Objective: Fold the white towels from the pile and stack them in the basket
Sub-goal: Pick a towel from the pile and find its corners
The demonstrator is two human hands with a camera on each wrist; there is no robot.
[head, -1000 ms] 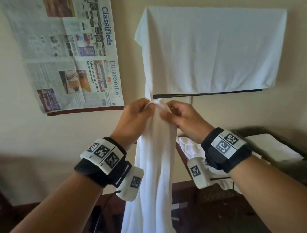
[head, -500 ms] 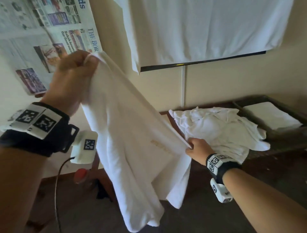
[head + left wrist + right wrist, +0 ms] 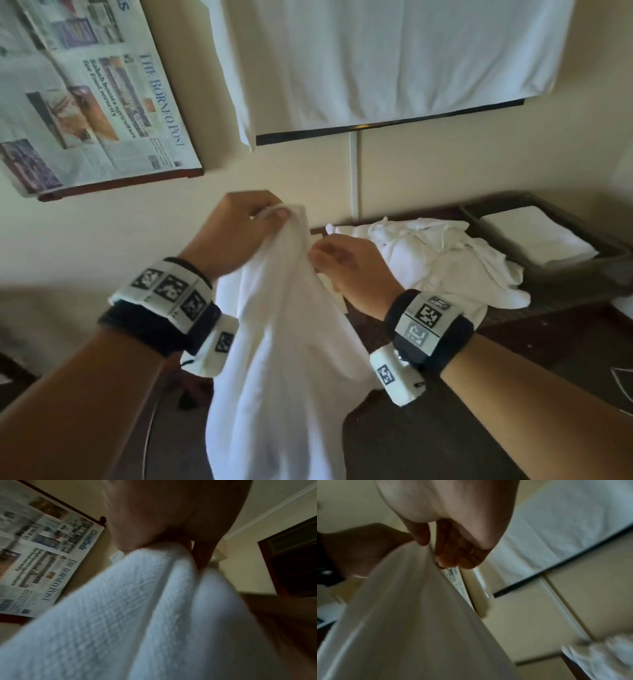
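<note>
Up high, the left hand [image 3: 236, 236] has its fingers [image 3: 278, 213] curled over the gathered top edge of a white towel [image 3: 284, 342], thumb and fingers pinching the cloth so that it hangs down in long folds between the two forearms. Just to the right and a little lower, the right hand [image 3: 349, 270] pinches the same towel at its right edge; the right wrist view shows thumb and curled fingers [image 3: 453, 555] closed on the fabric beside a small printed label [image 3: 453, 577]. From the left wrist view the towel's woven texture [image 3: 120, 615] fills most of the frame beneath the palm.

Farther right, a loose pile of white towels [image 3: 442, 263] lies crumpled on the dark bench [image 3: 513, 342]. Beyond the pile, at the far right, a dark basket [image 3: 616, 253] holds a folded white towel [image 3: 534, 236] lying flat inside it.

On the wall at the far left hangs a newspaper [image 3: 85, 96] on a wooden rail, and at the far centre a white cloth [image 3: 394, 58] drapes over a dark-edged panel
</note>
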